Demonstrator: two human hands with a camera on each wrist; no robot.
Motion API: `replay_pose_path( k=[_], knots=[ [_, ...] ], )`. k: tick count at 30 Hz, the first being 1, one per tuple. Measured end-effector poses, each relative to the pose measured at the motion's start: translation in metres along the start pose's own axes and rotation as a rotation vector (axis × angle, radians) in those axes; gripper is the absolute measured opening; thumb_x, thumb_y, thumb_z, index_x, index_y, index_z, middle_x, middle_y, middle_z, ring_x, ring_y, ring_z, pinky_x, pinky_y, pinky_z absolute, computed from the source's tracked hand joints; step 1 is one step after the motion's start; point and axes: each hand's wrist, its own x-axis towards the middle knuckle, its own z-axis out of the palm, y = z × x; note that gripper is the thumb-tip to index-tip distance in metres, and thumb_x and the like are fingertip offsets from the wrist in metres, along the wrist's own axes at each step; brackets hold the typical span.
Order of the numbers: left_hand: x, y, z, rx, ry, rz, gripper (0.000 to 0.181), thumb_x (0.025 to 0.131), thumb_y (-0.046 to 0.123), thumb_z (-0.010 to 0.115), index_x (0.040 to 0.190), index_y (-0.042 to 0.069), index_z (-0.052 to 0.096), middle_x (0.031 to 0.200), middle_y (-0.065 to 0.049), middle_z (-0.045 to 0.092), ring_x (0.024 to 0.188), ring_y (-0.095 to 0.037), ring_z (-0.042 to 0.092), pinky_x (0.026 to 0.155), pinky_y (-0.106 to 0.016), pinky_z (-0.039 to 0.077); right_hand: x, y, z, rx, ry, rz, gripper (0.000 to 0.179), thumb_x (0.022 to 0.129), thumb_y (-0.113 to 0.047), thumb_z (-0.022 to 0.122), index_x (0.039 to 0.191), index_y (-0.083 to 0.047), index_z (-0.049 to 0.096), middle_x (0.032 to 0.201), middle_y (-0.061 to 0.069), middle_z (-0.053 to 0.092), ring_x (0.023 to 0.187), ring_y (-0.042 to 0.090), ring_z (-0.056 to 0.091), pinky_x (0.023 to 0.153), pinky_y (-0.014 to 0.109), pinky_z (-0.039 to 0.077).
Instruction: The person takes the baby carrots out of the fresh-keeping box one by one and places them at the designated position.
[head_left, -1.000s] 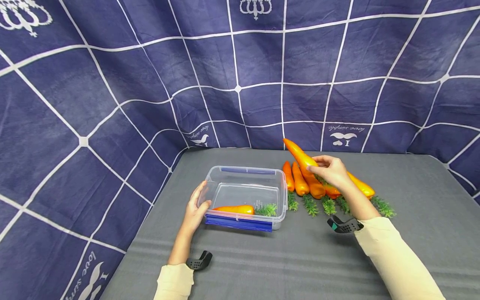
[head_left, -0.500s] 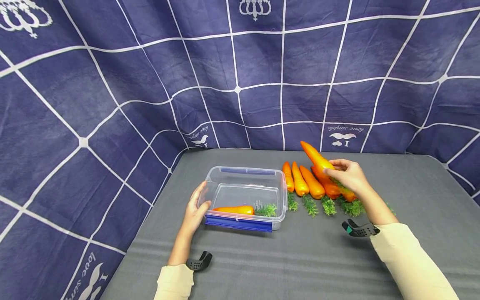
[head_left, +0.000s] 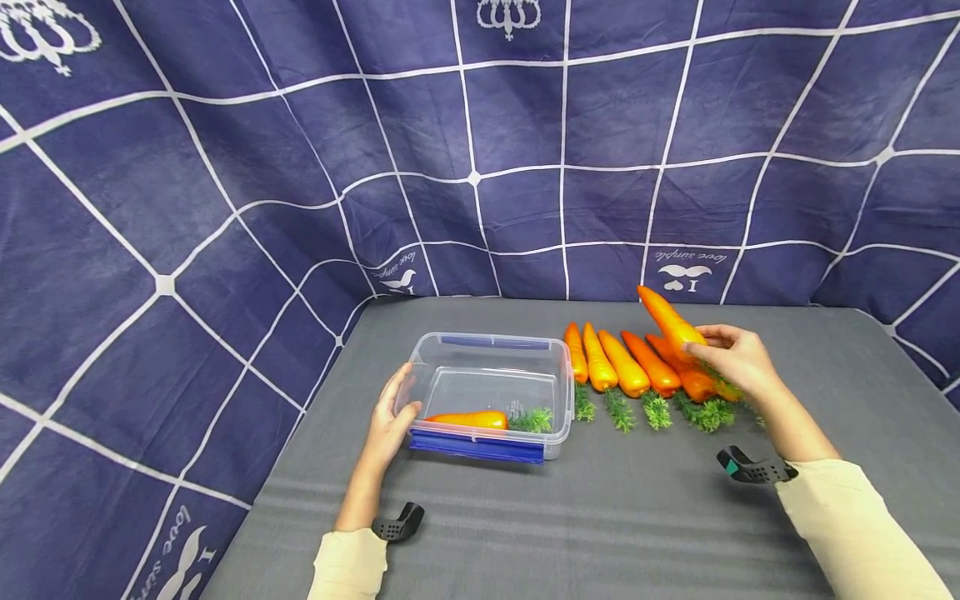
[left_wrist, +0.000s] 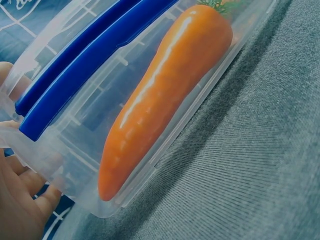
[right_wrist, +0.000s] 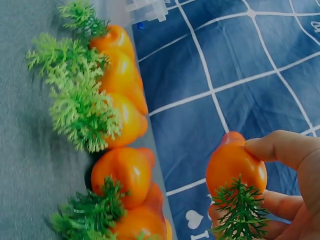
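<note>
A clear plastic container (head_left: 564,367) with blue clips stands left of centre in the head view. My left hand (head_left: 388,421) holds its left side, thumb at the front rim. Inside, along the front wall, lies one orange toy carrot (head_left: 468,419) with green leaves, close up in the left wrist view too. My right hand (head_left: 735,360) pinches another carrot (head_left: 666,315) near its leafy end, tip up and to the left. In the right wrist view the held carrot (right_wrist: 235,167) sits between thumb and fingers. Below it, other carrots (head_left: 651,367) lie in a row, partly hidden by the hand.
The row of carrots starts right beside the container's right wall, with leaves (head_left: 620,412) toward the front. Grey cloth (head_left: 585,517) covers the table. A blue curtain with white lines (head_left: 517,208) hangs behind and at the left.
My right hand has moved right with the carrot, above the right end of the row. More of the carrots beneath show now. The left hand and container have stayed put.
</note>
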Motion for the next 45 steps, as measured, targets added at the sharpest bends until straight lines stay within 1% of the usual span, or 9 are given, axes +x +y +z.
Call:
replay_pose_path(
  k=[6,12,15,20,23,30,37,39,45],
  knots=[
    [0.002,0.000,0.001,-0.004,-0.003,0.003,0.064,0.086,-0.015,0.047,0.147,-0.010,0.030,0.152,-0.029,0.026,0.137,-0.050,0.026,0.108,-0.062,0.025,-0.006,0.008,-0.011,-0.023,0.001,0.037,0.061,0.090,-0.036,0.067,0.129,0.010,0.054,0.112,0.028,0.064,0.074,-0.005,0.053,0.061,0.019,0.048],
    [0.002,0.001,0.002,0.005,-0.005,0.007,0.063,0.085,-0.015,0.047,0.146,-0.011,0.030,0.152,-0.030,0.026,0.137,-0.050,0.027,0.108,-0.063,0.025,-0.010,0.026,-0.025,-0.032,0.034,0.049,0.061,0.091,-0.032,0.066,0.127,0.014,0.052,0.105,0.023,0.067,0.071,-0.010,0.051,0.059,0.017,0.047],
    [0.001,0.001,0.002,-0.003,0.000,0.004,0.063,0.085,-0.015,0.047,0.146,-0.011,0.031,0.152,-0.029,0.026,0.137,-0.050,0.027,0.108,-0.063,0.025,-0.012,0.034,-0.033,-0.034,0.048,0.058,0.062,0.091,-0.032,0.067,0.127,0.015,0.052,0.098,0.013,0.069,0.071,-0.012,0.050,0.059,0.016,0.045],
    [0.001,0.000,0.002,-0.011,0.000,0.014,0.063,0.084,-0.016,0.047,0.145,-0.013,0.030,0.152,-0.031,0.026,0.137,-0.051,0.027,0.107,-0.064,0.024,-0.014,0.046,-0.046,-0.039,0.070,0.097,0.064,0.091,-0.035,0.066,0.128,0.015,0.051,0.083,-0.015,0.063,0.070,-0.011,0.048,0.059,0.018,0.044],
    [0.002,-0.001,0.002,-0.009,-0.002,0.021,0.063,0.084,-0.016,0.047,0.145,-0.013,0.030,0.151,-0.031,0.025,0.136,-0.052,0.027,0.107,-0.064,0.024,-0.015,0.051,-0.051,-0.045,0.081,0.122,0.065,0.091,-0.036,0.066,0.129,0.015,0.050,0.081,-0.020,0.058,0.069,-0.009,0.048,0.058,0.019,0.044],
    [0.001,-0.001,0.001,-0.009,0.005,0.013,0.064,0.085,-0.016,0.047,0.146,-0.011,0.030,0.152,-0.030,0.026,0.137,-0.050,0.027,0.108,-0.063,0.024,-0.013,0.065,-0.058,-0.071,0.093,0.169,0.065,0.092,-0.036,0.063,0.129,0.016,0.049,0.088,-0.002,0.065,0.067,-0.007,0.047,0.057,0.019,0.044],
    [0.000,0.001,0.000,-0.005,0.001,0.012,0.063,0.085,-0.015,0.046,0.146,-0.012,0.029,0.152,-0.031,0.025,0.137,-0.052,0.026,0.107,-0.064,0.024,-0.011,0.080,-0.062,-0.089,0.084,0.179,0.063,0.092,-0.034,0.062,0.127,0.017,0.049,0.085,-0.004,0.065,0.066,-0.006,0.047,0.057,0.020,0.044],
    [0.000,0.001,0.000,-0.003,0.003,0.008,0.063,0.085,-0.016,0.047,0.146,-0.012,0.030,0.152,-0.031,0.026,0.137,-0.051,0.026,0.107,-0.064,0.023,-0.011,0.082,-0.062,-0.109,0.080,0.185,0.062,0.092,-0.034,0.062,0.126,0.017,0.050,0.085,-0.002,0.065,0.066,-0.003,0.048,0.057,0.020,0.043],
    [-0.001,0.001,0.000,0.006,0.006,0.016,0.063,0.085,-0.016,0.047,0.146,-0.012,0.031,0.151,-0.031,0.026,0.136,-0.052,0.027,0.107,-0.063,0.023,-0.011,0.093,-0.059,-0.149,0.054,0.221,0.063,0.092,-0.035,0.060,0.127,0.017,0.048,0.099,0.024,0.063,0.076,0.012,0.051,0.061,0.028,0.042]
  ],
)
